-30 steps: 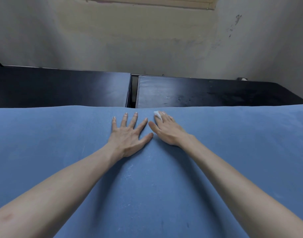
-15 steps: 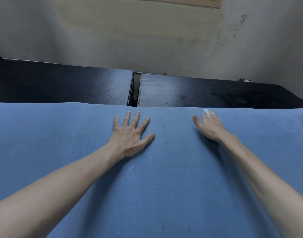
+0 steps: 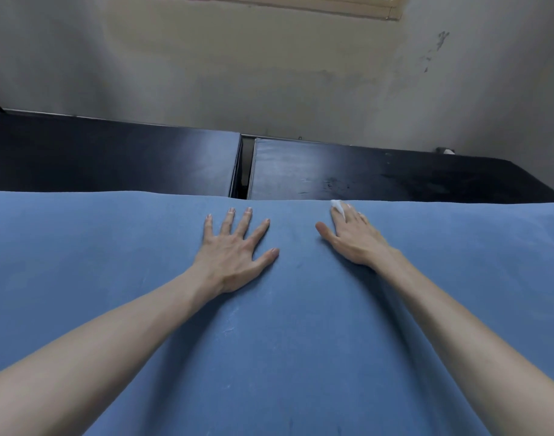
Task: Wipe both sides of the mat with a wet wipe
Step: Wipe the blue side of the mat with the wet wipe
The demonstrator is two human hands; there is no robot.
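Observation:
A large blue mat fills the lower part of the view, its far edge running across the middle. My left hand lies flat on it near that edge, fingers spread. My right hand lies to the right of it, a hand's width away, with straight fingers pressing a small white wet wipe onto the mat. Only a bit of the wipe shows past my fingertips, right at the mat's far edge.
Beyond the mat are two dark tabletops with a narrow gap between them, in front of a stained wall. A small pale object sits at the far right against the wall.
My right hand slid the wipe to the right along the far edge, then came back left toward my left hand. My left hand stayed flat in place.

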